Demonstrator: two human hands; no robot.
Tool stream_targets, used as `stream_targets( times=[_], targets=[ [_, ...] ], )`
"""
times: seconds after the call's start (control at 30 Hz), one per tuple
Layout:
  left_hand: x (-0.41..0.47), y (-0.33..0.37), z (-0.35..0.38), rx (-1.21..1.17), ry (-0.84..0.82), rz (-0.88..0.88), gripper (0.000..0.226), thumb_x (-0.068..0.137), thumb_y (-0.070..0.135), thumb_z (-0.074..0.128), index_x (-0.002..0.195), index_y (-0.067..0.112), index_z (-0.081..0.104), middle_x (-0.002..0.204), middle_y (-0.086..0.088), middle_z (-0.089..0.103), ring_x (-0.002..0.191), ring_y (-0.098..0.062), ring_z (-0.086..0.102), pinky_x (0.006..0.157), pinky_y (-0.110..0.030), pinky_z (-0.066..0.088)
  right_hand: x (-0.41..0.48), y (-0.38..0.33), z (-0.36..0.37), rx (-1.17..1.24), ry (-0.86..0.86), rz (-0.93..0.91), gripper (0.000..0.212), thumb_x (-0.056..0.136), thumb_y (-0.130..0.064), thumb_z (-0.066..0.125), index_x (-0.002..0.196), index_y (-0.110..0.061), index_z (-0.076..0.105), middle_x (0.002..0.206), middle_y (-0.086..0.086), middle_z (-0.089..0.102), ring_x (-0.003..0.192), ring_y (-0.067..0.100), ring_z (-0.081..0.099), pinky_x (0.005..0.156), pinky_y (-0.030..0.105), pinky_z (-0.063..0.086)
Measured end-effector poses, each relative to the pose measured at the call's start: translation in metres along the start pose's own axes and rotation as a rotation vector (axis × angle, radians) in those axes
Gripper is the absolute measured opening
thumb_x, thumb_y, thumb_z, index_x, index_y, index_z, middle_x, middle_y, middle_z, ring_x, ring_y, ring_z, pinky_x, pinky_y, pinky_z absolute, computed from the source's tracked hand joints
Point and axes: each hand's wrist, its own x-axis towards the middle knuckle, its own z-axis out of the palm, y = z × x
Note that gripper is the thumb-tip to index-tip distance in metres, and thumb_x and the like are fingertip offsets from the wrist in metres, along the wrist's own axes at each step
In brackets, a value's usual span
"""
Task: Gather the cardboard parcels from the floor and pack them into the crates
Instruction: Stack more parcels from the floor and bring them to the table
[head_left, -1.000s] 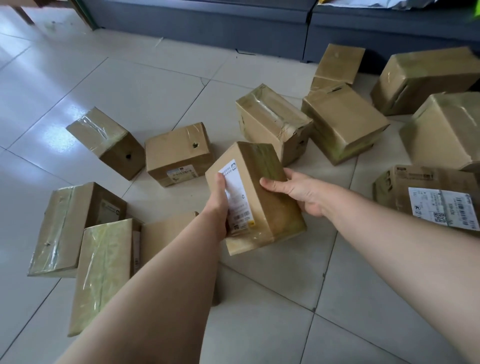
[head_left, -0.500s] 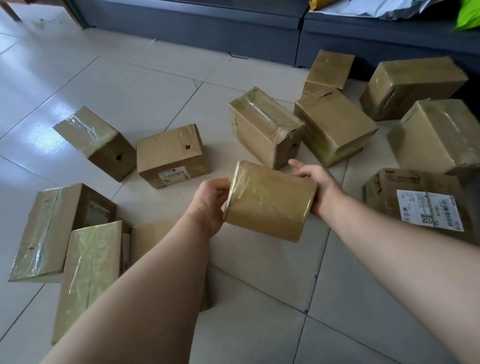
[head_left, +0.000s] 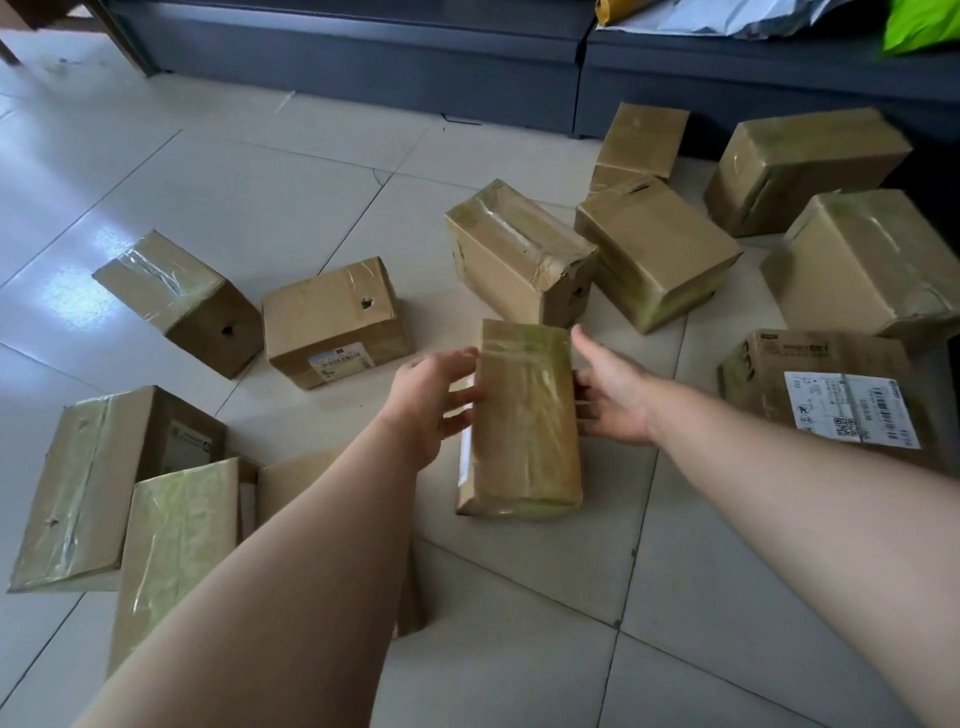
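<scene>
The fingers (head_left: 465, 395) of the left hand (head_left: 426, 402) are loosely spread, their tips touching the left face of the parcel (head_left: 524, 426). The fingers (head_left: 589, 415) of the right hand (head_left: 615, 402) are straight and spread with the thumb raised, laid against its right face. Neither hand curls round it. The parcel stands between the two sets of fingers, its near end down on the floor (head_left: 519, 597). Just beyond the fingertips sits a taped box (head_left: 519, 254) with a crumpled corner. Beyond and left of the left fingers is a holed box (head_left: 332, 322), then a tilted box (head_left: 176, 301). Right of the right fingers, apart from them, lies a labelled box (head_left: 831, 395), and more boxes crowd beyond it. On the near side of the left fingers, beside the forearm, two green-taped boxes (head_left: 176, 545) lie close together. Farthest off runs a dark sofa base (head_left: 337, 57).
</scene>
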Motion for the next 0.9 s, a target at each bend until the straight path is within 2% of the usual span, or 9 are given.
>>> stream_targets(
  times=[0.13,0.2,0.27,0.4,0.5,0.63,0.7,0.8,0.9],
  targets=[
    [0.010,-0.017,-0.004,0.427,0.111,0.040,0.050,0.091,0.006,0.066,0.138,0.012,0.051,0.133,-0.008,0.058,0.112,-0.025,0.061,0.095,-0.038,0.051,0.006,0.006,-0.017,-0.301,0.434,-0.073,0.074,0.080,-0.060,0.065,0.138,-0.019,0.046,0.134,0.006,0.053,0.120,0.030,0.053,0.100,0.046,0.046],
    [0.007,-0.023,-0.003,0.637,0.112,-0.067,0.064,0.090,0.021,0.070,0.144,0.007,0.040,0.140,-0.013,0.050,0.123,-0.032,0.053,0.102,-0.043,0.048,0.005,0.007,-0.013,-0.405,0.515,-0.140,0.057,0.088,-0.052,0.058,0.136,-0.023,0.047,0.124,0.005,0.057,0.111,0.029,0.056,0.093,0.042,0.050],
    [0.002,-0.026,0.001,0.647,-0.046,-0.229,0.081,0.087,0.042,0.071,0.147,0.004,0.032,0.149,-0.016,0.041,0.135,-0.037,0.042,0.106,-0.050,0.043,0.003,0.003,-0.007,-0.458,0.533,-0.167,0.039,0.097,-0.042,0.044,0.132,-0.024,0.048,0.115,0.005,0.057,0.100,0.029,0.057,0.083,0.037,0.050],
    [-0.006,-0.028,0.014,0.705,-0.270,-0.336,0.096,0.080,0.055,0.072,0.151,0.009,0.025,0.154,-0.008,0.038,0.143,-0.030,0.033,0.114,-0.054,0.028,0.008,0.012,-0.013,-0.164,0.265,-0.024,0.048,0.098,-0.050,0.040,0.132,-0.018,0.051,0.126,0.012,0.060,0.108,0.031,0.059,0.091,0.044,0.050],
    [-0.001,-0.025,0.009,0.514,-0.112,-0.271,0.101,0.063,0.056,0.083,0.139,0.009,0.038,0.136,-0.012,0.054,0.120,-0.030,0.056,0.095,-0.044,0.048,-0.002,0.018,-0.007,-0.038,0.045,-0.047,0.026,0.103,-0.030,0.044,0.126,-0.022,0.053,0.117,0.008,0.062,0.091,0.022,0.061,0.074,0.034,0.050],
    [0.014,-0.030,0.003,0.430,0.199,-0.122,0.063,0.059,0.026,0.094,0.102,0.011,0.050,0.099,-0.012,0.069,0.078,-0.028,0.073,0.071,-0.044,0.063,0.003,0.019,0.016,-0.379,0.292,-0.138,0.021,0.098,-0.024,0.050,0.113,-0.024,0.065,0.116,0.008,0.065,0.098,0.026,0.063,0.077,0.034,0.055],
    [0.018,-0.032,0.000,0.524,0.212,-0.140,0.055,0.068,0.013,0.087,0.109,0.009,0.051,0.104,-0.012,0.067,0.083,-0.028,0.072,0.072,-0.042,0.062,0.005,0.019,0.016,-0.139,0.168,-0.103,0.019,0.101,-0.021,0.046,0.108,-0.019,0.064,0.123,0.011,0.064,0.108,0.029,0.063,0.082,0.038,0.054],
    [0.020,-0.028,-0.002,0.489,0.246,-0.067,0.036,0.085,-0.001,0.065,0.116,0.009,0.049,0.099,-0.007,0.062,0.086,-0.023,0.065,0.065,-0.032,0.056,0.008,0.013,0.008,0.137,0.044,-0.164,0.036,0.103,-0.009,0.039,0.137,-0.011,0.051,0.137,0.011,0.056,0.124,0.029,0.054,0.102,0.038,0.042],
    [0.021,-0.029,0.005,0.409,0.183,-0.006,0.042,0.083,-0.009,0.057,0.122,0.006,0.054,0.090,-0.001,0.061,0.098,-0.025,0.064,0.085,-0.037,0.057,0.014,0.010,0.007,0.007,0.128,-0.264,0.039,0.100,-0.006,0.044,0.137,-0.013,0.053,0.138,0.007,0.055,0.123,0.021,0.053,0.100,0.025,0.039]
  ],
)
